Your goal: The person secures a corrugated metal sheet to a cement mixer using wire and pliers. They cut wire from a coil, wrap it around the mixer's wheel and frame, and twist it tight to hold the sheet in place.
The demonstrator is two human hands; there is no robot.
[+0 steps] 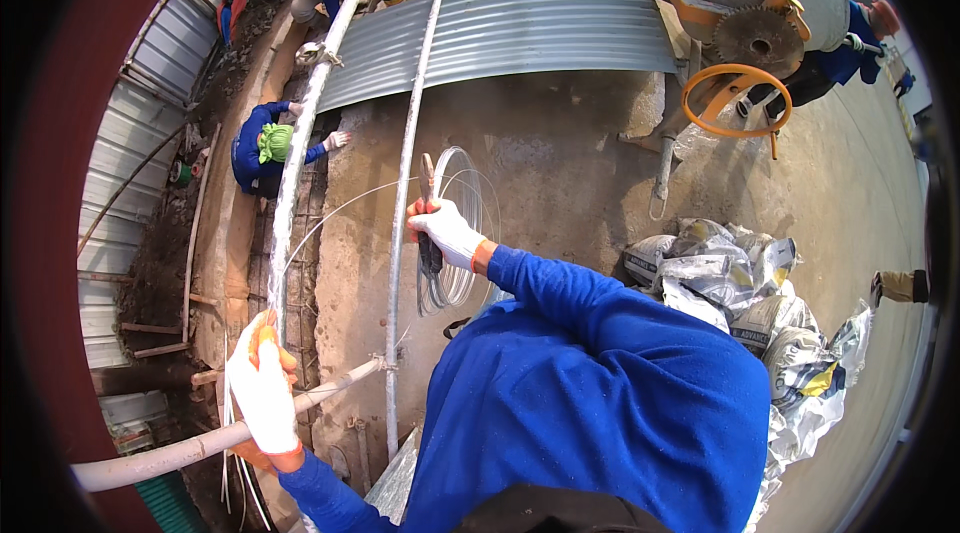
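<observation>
My right hand (447,233), in a white glove with orange fingertips, is closed around pliers (430,251) with dark handles and rusty jaws pointing away from me. A coil of silvery wire (465,278) hangs against that hand; I cannot tell whether the fingers grip it too. One strand arcs from the coil to the left pole (300,153). At the pole's lower end, my gloved left hand (265,388) pinches the wire, next to a sloping pipe (215,441). Loose wire ends dangle below it. The pole partly hides behind the left fingers.
A second upright pole (405,173) stands between my hands, tied to the sloping pipe. Beyond lies a corrugated metal sheet (500,33). Two co-workers crouch by the trench at left. A concrete mixer with an orange wheel (735,101) stands right, near crumpled sacks (715,268).
</observation>
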